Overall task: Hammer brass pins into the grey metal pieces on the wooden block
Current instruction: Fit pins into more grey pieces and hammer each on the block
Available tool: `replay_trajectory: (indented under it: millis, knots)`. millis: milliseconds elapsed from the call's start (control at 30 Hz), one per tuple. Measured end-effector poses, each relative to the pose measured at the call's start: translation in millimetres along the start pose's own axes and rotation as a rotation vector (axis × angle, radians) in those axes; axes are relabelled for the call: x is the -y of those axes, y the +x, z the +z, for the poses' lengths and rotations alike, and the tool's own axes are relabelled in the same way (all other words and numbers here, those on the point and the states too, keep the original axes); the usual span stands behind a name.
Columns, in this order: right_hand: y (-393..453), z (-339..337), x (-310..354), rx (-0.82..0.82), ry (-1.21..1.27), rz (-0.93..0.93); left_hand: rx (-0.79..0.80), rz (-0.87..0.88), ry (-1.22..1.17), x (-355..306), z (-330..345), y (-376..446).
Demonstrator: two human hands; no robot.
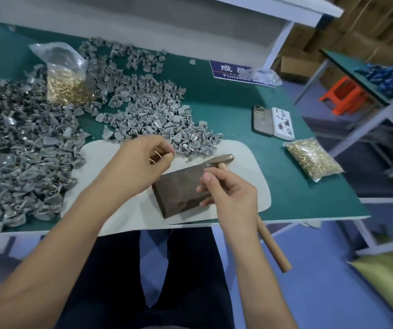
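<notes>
A dark wooden block (178, 188) lies on a pale mat (245, 167) at the table's front. My right hand (231, 188) grips the hammer near its head (221, 160), just above the block's right side; the wooden handle (273, 245) sticks out past the table edge. My left hand (143, 162) hovers left of the block with fingertips pinched together, apparently on a thin brass pin; what it holds is too small to make out. Grey metal pieces (157, 115) lie heaped behind and to the left. I see no grey piece on the block.
An open bag of brass pins (68, 84) stands among the grey pieces at the back left; a sealed bag of pins (311, 160) lies at the right. Two phones (273, 122) and a blue sign (233, 70) sit further back. The table's front edge is near my wrists.
</notes>
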State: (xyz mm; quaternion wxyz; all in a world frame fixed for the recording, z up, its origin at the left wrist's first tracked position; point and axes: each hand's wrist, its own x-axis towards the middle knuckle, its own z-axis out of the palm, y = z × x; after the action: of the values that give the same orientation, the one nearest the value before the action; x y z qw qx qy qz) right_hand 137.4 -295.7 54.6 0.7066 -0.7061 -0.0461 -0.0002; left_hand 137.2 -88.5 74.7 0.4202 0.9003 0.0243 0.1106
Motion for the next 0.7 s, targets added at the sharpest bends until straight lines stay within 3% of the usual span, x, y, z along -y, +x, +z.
replay_trajectory:
  millis: [133, 300, 567, 700]
  knots:
    - [-2.8, -4.1, -0.6, 0.015, 0.007, -0.006, 0.015, 0.007, -0.145, -28.4, 11.1, -16.7]
    - [-8.0, -3.2, -7.9, 0.048, -0.044, -0.007, 0.003, -0.111, -0.156, -28.8, 24.8, -24.5]
    - [-4.9, -6.3, -11.9, 0.004, -0.573, -0.305, -0.015, -0.173, 0.191, -21.2, 40.6, -22.5]
    - [3.1, -12.6, -13.3, -0.016, -0.616, -0.276, -0.050, -0.148, 0.219, -18.5, 44.5, -25.9]
